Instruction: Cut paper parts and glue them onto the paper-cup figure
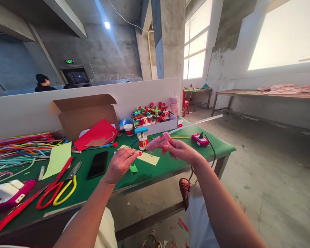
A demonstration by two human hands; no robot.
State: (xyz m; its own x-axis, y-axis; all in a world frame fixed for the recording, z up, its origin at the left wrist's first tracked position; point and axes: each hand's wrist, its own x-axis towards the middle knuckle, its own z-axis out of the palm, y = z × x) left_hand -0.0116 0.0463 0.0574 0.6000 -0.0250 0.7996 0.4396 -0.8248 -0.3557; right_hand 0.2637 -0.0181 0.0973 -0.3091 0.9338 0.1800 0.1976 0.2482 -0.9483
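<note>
Concrete room, with bright windows [197, 44] at right and a low white partition [150, 89] behind a green table [219, 147]. Right hand [182, 151]: closed round the grip of a pink glue gun [158, 142], which was held over the table's front part, nozzle toward the left; a long pale glue stick [198, 123] projected from its rear. Left hand [121, 163]: apart from the right, fingertips pinched on a small red disc [140, 154] beside the nozzle; whether nozzle and disc touched could not be told. Just behind these stood one paper cup [143, 142], upright, topped by a spring and a blue roll [141, 130]. Beneath the nozzle lay a yellow strip [151, 158] and a green scrap [133, 168]. To the left: black phone [98, 164], scissors [67, 187] with one red and one yellow handle, light green sheet [58, 160], heaped pipe cleaners [18, 148]. At the back: open brown carton [89, 115], red sheet [95, 135], white box [161, 128] filled with spring toys [151, 115], pink bottle [174, 105]. At right: purple socket [200, 140], with a black plug in it.
</note>
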